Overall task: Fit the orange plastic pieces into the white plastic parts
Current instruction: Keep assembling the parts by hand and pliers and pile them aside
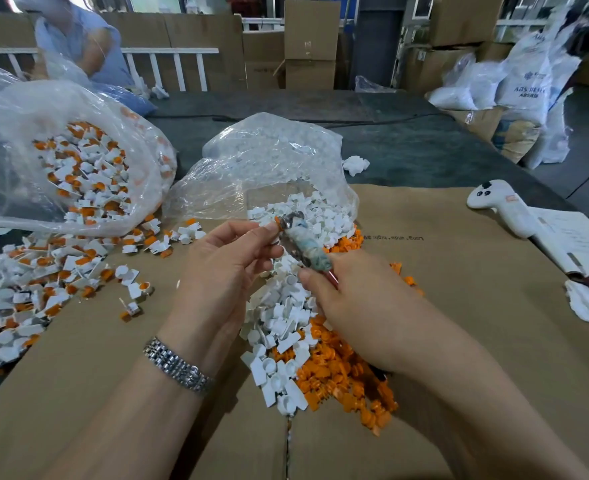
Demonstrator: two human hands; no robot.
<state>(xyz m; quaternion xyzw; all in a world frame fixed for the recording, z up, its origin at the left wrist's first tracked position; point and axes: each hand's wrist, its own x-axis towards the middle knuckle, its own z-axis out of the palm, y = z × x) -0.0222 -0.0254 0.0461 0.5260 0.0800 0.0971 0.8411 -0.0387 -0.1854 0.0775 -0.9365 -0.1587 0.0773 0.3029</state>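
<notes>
Both hands meet above the middle of the worktop point(459, 271), which is covered with flattened brown cardboard. The left hand point(227, 258), with a metal watch point(178, 365) on its wrist, pinches a small orange plastic piece point(277, 221) between thumb and fingertips at the upper end of a tool. The right hand point(348, 306) grips that tool point(307, 247) by its lower end; its shaft is wrapped in grubby cloth or tape and a thin red part shows at the fingers. Directly beneath the hands lies a heap of loose white plastic parts point(279, 327), spilling out of an open clear bag point(269, 168), and touching its right side is a heap of loose orange pieces point(348, 375). To the left, a second clear bag point(61, 150) holds white parts already fitted with orange, and more of these assembled parts point(26, 289) lie scattered on the cardboard before it. A white panda-faced object point(497, 206) rests near the right edge beside some papers point(577, 244).
</notes>
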